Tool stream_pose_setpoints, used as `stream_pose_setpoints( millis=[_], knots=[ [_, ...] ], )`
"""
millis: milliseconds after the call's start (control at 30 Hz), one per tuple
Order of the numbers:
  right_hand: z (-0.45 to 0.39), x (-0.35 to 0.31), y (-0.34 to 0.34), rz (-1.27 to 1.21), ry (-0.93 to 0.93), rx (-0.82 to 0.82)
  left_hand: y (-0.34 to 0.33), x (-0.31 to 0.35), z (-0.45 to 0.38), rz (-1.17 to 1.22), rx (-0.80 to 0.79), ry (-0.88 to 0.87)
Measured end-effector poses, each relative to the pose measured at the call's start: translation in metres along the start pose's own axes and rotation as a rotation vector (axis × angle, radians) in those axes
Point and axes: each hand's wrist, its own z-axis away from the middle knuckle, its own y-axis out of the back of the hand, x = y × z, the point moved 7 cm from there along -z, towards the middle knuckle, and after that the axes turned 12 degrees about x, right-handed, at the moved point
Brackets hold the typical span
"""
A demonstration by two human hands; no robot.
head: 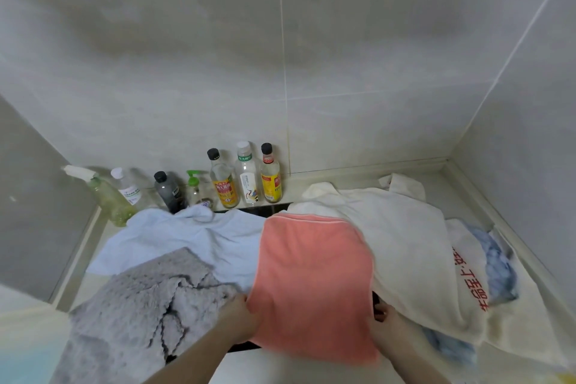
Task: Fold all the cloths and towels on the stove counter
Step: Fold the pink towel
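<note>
A salmon-pink towel [314, 277] lies folded in the middle of the counter. My left hand [241, 319] grips its left edge and my right hand [385, 318] grips its right edge; part of each hand is hidden under the cloth. A fluffy grey towel [140, 305] lies crumpled at the front left. Behind it spreads a pale blue towel [193, 234]. A large white cloth [402, 237] is heaped on the right, and a white cloth with red lettering [467, 284] lies beside it over a blue cloth [498, 268].
Several bottles [246, 178] and a green spray bottle [106, 196] stand in a row along the back wall. Tiled walls close in the counter on the left, back and right. A strip of black stove top [265, 210] shows behind the pink towel.
</note>
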Motion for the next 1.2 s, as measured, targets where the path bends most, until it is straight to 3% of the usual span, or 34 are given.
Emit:
stream_pose_setpoints(
  millis=[100,200,467,733,933,1067,1200],
  knots=[
    [0.004,0.024,-0.008,-0.002,-0.099,-0.108,-0.003,-0.014,0.004,-0.002,0.017,-0.002],
    [0.013,0.035,-0.015,0.016,-0.169,-0.224,0.001,-0.02,0.013,0.16,0.059,0.042],
    [0.018,0.037,-0.018,-0.05,-0.189,-0.216,-0.001,-0.027,0.047,0.322,-0.09,0.121],
    [0.039,0.024,-0.005,-0.013,-0.181,-0.33,0.022,-0.026,0.063,0.366,-0.029,0.119],
    [0.047,0.028,0.032,0.262,0.06,-0.403,0.033,-0.035,0.088,0.237,-0.135,0.022],
    [0.06,0.049,0.044,0.431,0.044,-0.511,0.033,-0.039,0.109,0.109,-0.206,-0.019],
    [0.073,0.045,0.055,0.437,0.033,-0.53,0.037,-0.036,0.122,0.065,-0.291,-0.001]
  ],
)
